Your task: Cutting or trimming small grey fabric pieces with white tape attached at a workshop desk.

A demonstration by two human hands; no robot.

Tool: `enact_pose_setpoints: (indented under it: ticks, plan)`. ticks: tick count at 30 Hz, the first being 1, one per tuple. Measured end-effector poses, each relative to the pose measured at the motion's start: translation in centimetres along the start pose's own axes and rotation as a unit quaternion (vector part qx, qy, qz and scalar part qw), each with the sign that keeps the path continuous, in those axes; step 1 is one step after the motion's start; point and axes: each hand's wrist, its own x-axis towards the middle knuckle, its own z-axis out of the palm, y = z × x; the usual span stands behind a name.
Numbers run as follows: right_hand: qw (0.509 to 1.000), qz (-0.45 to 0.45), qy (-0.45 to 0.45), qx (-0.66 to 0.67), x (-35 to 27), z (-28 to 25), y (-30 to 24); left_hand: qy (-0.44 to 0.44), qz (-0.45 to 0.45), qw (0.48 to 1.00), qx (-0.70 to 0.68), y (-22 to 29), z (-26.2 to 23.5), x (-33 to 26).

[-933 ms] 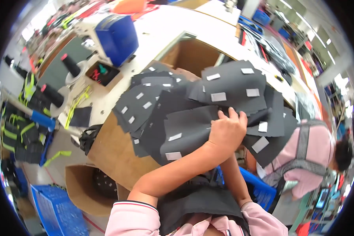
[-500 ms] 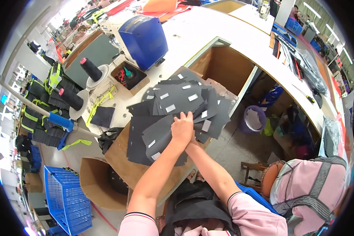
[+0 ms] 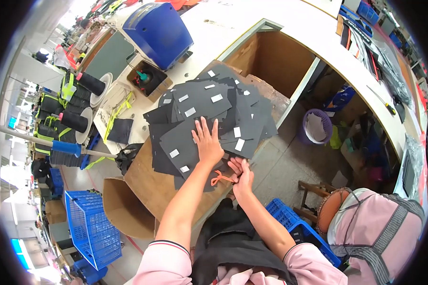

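Note:
A heap of dark grey flat pieces with white labels [image 3: 202,102] lies on a brown board in front of me. My left hand [image 3: 208,145] rests flat on one grey piece [image 3: 176,147] at the near side of the heap, its fingers spread. Close by on the right, my right hand [image 3: 242,175] is turned partly palm up with curled fingers. A thin orange looped thing [image 3: 219,178] sticks out leftward from those fingers; its exact kind is unclear.
Beyond the heap stand a blue-covered machine [image 3: 159,35] and black thread cones [image 3: 73,121]. A blue crate [image 3: 92,228] and a cardboard box [image 3: 128,209] are at left. Right are a purple bin [image 3: 316,127], a screwdriver-like tool [image 3: 383,100] and a stool with a pink-covered back [image 3: 380,228].
My hands were together over the heap and have parted. The left now lies spread on a grey piece; the right has drawn to the near right edge, with the orange loop now showing.

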Motion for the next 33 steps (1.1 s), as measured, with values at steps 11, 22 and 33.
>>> enact_pose_setpoints:
  ticks: [11, 22, 33]
  plan:
    - [0.993, -0.083, 0.003, -0.088, -0.2, -3.2, -4.7, 0.075, -0.049, 0.985, -0.149, -2.1, -3.2, -2.6]
    - [0.897, -0.077, -0.222, -0.375, -0.7, -1.7, -2.3, -0.047, -0.211, 0.976, 0.020, -9.1, -2.2, -23.1]
    - [0.690, -0.284, -0.196, -0.636, 1.2, 5.5, 0.7, -0.057, -0.234, 0.968, 0.075, -9.0, -2.1, -23.5]
